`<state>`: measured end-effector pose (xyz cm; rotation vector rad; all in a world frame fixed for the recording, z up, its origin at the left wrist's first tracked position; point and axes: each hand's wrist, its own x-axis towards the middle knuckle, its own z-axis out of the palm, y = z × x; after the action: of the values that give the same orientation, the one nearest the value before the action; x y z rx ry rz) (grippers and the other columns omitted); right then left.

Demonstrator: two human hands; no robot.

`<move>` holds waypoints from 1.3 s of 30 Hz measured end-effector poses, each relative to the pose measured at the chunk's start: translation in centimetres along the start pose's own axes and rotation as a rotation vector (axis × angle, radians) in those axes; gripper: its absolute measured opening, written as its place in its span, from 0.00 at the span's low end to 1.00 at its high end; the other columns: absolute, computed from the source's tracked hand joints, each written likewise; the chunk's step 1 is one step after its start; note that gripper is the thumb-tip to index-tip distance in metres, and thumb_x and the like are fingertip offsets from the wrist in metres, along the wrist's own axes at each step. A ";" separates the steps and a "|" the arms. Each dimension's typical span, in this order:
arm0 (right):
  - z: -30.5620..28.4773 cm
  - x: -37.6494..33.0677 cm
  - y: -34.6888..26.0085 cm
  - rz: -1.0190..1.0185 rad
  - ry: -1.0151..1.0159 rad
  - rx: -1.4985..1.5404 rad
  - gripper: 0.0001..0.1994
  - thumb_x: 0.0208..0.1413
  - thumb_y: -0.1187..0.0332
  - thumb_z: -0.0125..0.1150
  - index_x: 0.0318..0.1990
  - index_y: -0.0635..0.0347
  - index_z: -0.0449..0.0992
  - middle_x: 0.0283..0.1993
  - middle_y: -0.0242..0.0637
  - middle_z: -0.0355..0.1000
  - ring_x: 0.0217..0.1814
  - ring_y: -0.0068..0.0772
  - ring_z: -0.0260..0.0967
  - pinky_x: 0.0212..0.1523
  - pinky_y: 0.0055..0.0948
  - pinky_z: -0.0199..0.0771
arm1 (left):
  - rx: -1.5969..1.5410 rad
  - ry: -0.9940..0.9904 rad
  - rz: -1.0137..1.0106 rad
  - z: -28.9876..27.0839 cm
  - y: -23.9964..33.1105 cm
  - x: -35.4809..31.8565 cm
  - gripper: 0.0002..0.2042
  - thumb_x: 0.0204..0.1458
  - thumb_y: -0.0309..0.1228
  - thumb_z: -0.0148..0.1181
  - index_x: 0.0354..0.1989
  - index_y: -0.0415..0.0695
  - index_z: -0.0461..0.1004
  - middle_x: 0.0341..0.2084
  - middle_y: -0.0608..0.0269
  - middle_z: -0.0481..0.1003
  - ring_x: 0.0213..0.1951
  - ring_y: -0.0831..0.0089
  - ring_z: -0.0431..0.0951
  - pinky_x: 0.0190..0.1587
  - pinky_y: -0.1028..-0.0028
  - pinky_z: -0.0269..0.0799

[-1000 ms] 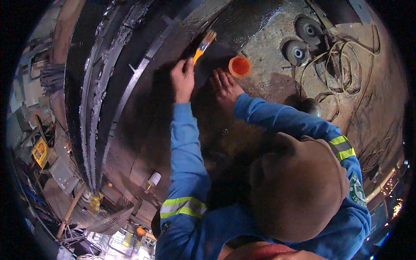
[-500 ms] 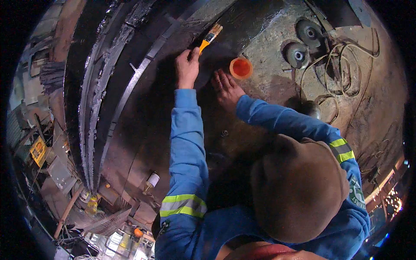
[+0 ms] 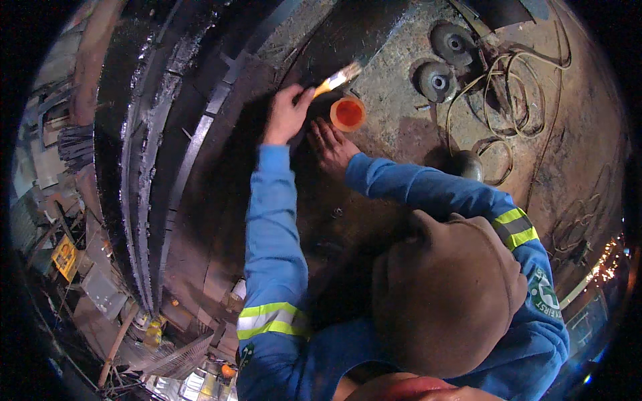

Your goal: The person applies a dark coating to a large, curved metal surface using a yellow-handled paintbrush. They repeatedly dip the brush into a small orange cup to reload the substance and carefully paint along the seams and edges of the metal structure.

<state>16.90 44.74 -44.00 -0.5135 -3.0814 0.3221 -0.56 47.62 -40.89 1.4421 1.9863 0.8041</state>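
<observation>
Left hand closed around the yellow handle of a paintbrush, bristles pointing up and to the right, above and just beside the orange cup. Right hand open, fingers spread, palm flat on the dark metal surface, fingertips just below the cup, holding nothing. Cup upright on the surface, between the two hands. Two grinding discs to the right of the cup, well apart from both hands, beside a tangle of looped cable. Both arms in blue sleeves with yellow reflective bands.
</observation>
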 end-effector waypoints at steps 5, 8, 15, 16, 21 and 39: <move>0.3 -1.3 0.7 0.058 0.060 0.054 0.28 0.46 0.63 0.50 0.56 0.71 0.66 0.63 0.59 0.55 0.67 0.58 0.49 0.66 0.48 0.49 | -0.179 -0.089 -0.445 -2.9 -1.9 -5.2 0.16 0.55 0.38 0.56 0.27 0.33 0.74 0.18 0.53 0.73 0.23 0.71 0.71 0.28 0.69 0.65; -0.8 -0.3 0.0 0.021 0.075 0.046 0.28 0.47 0.64 0.48 0.56 0.72 0.66 0.63 0.59 0.54 0.68 0.58 0.48 0.66 0.48 0.49 | -0.175 0.155 -0.364 -3.3 -1.1 -3.6 0.16 0.56 0.38 0.54 0.28 0.34 0.74 0.18 0.52 0.72 0.22 0.70 0.70 0.27 0.69 0.64; -0.5 -1.0 0.6 0.040 -0.076 0.073 0.29 0.53 0.61 0.45 0.61 0.68 0.58 0.67 0.58 0.47 0.71 0.58 0.41 0.67 0.49 0.45 | -0.209 0.153 -0.561 -3.1 -4.0 -9.8 0.16 0.57 0.39 0.53 0.30 0.36 0.75 0.13 0.68 0.66 0.18 0.81 0.63 0.21 0.76 0.57; -0.6 -1.1 0.7 0.047 -0.076 0.049 0.29 0.53 0.61 0.45 0.62 0.68 0.57 0.67 0.57 0.47 0.71 0.57 0.41 0.67 0.49 0.45 | -0.236 0.171 -0.524 -3.2 -3.4 -9.1 0.16 0.57 0.39 0.53 0.30 0.36 0.75 0.13 0.68 0.66 0.18 0.81 0.63 0.21 0.76 0.57; 0.1 -0.3 0.4 0.017 -0.064 0.014 0.29 0.54 0.60 0.45 0.62 0.65 0.57 0.68 0.54 0.48 0.71 0.55 0.41 0.67 0.49 0.44 | -0.245 0.234 -0.463 -2.7 -2.4 -5.1 0.17 0.57 0.40 0.53 0.28 0.37 0.74 0.14 0.69 0.65 0.18 0.81 0.61 0.21 0.76 0.54; -4.1 -4.2 11.0 0.396 0.288 0.514 0.36 0.30 0.56 0.71 0.52 0.58 0.68 0.51 0.42 0.62 0.54 0.50 0.55 0.53 0.45 0.61 | 0.616 -0.224 0.339 -10.4 16.9 -4.7 0.09 0.43 0.27 0.61 0.35 0.43 0.75 0.27 0.59 0.71 0.33 0.63 0.73 0.35 0.66 0.68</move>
<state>24.57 54.36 -42.05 -1.0226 -2.4641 0.9145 3.77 45.76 -21.10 2.1504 1.9226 0.1263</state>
